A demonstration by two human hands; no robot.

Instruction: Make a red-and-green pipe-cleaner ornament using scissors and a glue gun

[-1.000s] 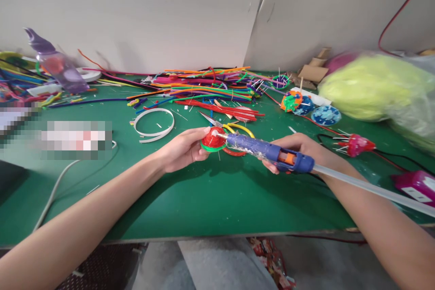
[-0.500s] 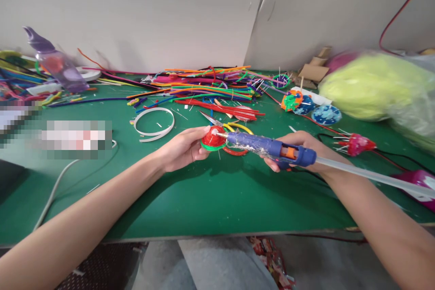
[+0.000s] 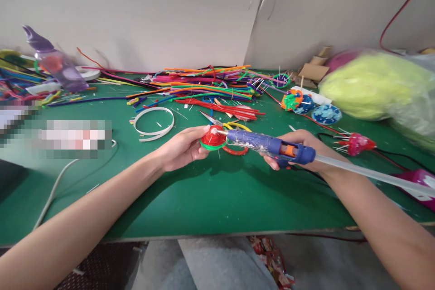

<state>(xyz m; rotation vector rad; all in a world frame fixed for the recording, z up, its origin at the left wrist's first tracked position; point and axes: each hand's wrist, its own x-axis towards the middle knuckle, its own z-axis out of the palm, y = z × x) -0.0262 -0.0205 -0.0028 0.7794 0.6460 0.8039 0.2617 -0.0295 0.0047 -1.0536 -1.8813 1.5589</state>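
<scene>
My left hand [image 3: 181,147] grips a small red dome with a green rim [image 3: 212,138], held just above the green table [image 3: 204,195]. My right hand [image 3: 301,149] is wrapped round a blue glue gun [image 3: 272,146]. The gun's metal tip touches the top of the red dome. A long clear glue stick [image 3: 370,174] sticks out of the gun's back toward the right.
Scissors with yellow handles [image 3: 228,126] lie just behind the dome. A heap of coloured pipe cleaners [image 3: 207,88] fills the back middle, with a white band loop [image 3: 153,123] left of it. Finished colourful pieces [image 3: 306,105], a yellow-green bag [image 3: 377,86] and a purple bottle [image 3: 56,61] are nearby.
The glue gun has levelled out and shifted slightly left and up, its tip staying on the red dome. My left hand has hardly moved.
</scene>
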